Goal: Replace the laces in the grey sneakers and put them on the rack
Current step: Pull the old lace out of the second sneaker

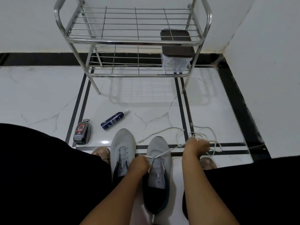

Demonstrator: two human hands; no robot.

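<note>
Pulling a white lace (pixel 164 153) taut across the right-hand grey sneaker (pixel 158 161) at lower centre of the frame, my left hand (pixel 139 164) pinches one end over the tongue while my right hand (pixel 197 146) is clenched around the other end, with loose loops trailing on the tiles to the right. The second grey sneaker (pixel 122 148) sits just beside it on the left, unlaced. Further out, a shoe-polish case (pixel 82 133) and a dark blue tube (pixel 112 120) lie on the floor at centre left, and the metal rack (pixel 129 41) stands at the top, a lidded container (pixel 177 51) on its lower shelf.
</note>
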